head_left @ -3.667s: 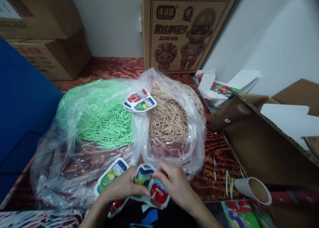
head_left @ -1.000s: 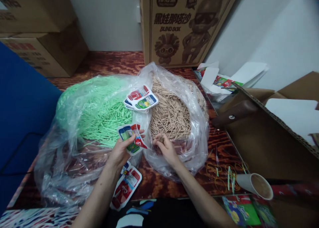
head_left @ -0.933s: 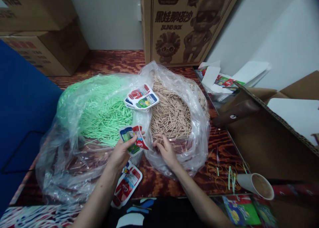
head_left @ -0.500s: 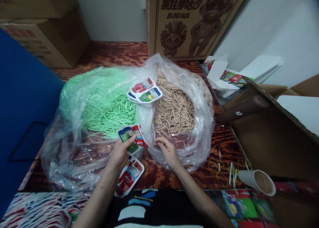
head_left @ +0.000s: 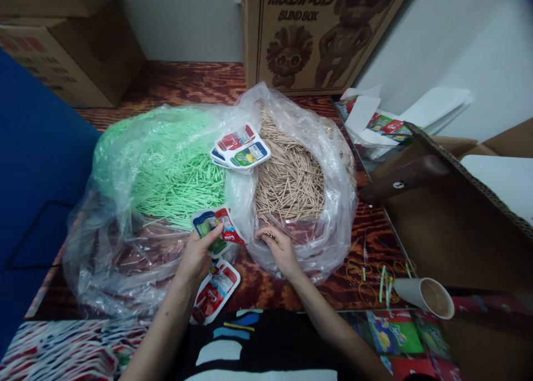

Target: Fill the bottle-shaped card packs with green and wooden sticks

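Note:
My left hand (head_left: pixel 199 251) is closed on a printed drink-label packet (head_left: pixel 231 230) with a red Cola panel and a dark blue-and-green part, thumb on top. Fingers pinched, my right hand (head_left: pixel 284 252) holds a small bunch of thin brown sticks (head_left: pixel 270 235), whose ends show at the fingertips. It is just right of the packet, over the front of a clear bag (head_left: pixel 339 225) of loose brown sticks (head_left: pixel 291 181). Pale green sticks (head_left: pixel 179 186) fill another clear bag (head_left: pixel 116 242) on the left. A red Cola packet (head_left: pixel 219 292) lies below my left hand.
Several printed packets (head_left: pixel 241 148) lie between the bags. On the right are a paper cup (head_left: pixel 425 297) on its side, rubber bands (head_left: pixel 353 272), loose green sticks (head_left: pixel 386 286) and an open carton (head_left: pixel 449 231). Cardboard boxes (head_left: pixel 308 48) stand behind; packets pile up at front left (head_left: pixel 70 347).
The whole view has shifted slightly, with things sitting a little higher and further left. Both hands keep their holds and nearly the same places.

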`<state>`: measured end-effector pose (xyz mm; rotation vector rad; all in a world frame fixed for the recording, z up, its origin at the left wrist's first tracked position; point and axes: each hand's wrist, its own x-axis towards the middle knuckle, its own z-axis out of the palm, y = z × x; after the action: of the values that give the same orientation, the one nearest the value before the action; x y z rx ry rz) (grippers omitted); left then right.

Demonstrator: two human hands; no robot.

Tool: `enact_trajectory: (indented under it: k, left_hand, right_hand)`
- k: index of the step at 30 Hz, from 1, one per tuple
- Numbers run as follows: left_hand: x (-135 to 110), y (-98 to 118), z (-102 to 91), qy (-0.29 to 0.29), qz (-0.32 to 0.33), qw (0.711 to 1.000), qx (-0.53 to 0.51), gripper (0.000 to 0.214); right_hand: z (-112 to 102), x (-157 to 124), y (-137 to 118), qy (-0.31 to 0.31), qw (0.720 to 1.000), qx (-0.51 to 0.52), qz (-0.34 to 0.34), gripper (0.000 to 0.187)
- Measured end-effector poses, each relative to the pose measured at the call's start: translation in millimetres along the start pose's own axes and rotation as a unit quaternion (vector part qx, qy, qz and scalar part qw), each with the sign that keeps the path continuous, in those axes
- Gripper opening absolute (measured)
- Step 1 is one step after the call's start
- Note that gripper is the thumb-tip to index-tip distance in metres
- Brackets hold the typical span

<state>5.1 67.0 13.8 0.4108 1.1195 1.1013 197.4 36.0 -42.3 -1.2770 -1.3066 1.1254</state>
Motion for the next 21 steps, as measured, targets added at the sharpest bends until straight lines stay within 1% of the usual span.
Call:
enact_trajectory:
  k: [8,17,21]
  left_hand:
    - [0.9,-0.4,-0.4,0.013,0.008,1.0,-0.005,0.033]
    - [-4.8,11.0,4.5,0.017,0.006,1.0,0.008,0.038]
    - [-7.0,10.4,2.8,0.02,0.03,0.999,0.035,0.034]
  right_hand:
    - [0.6,0.4,0.6,0.002,1.0,-0.001,0.004,0.015]
    - [1.0,-0.2,1.0,0.007,1.0,-0.008,0.009,0.016]
    - [1.3,-0.3,0.3,0.013,1.0,-0.002,0.011,0.015]
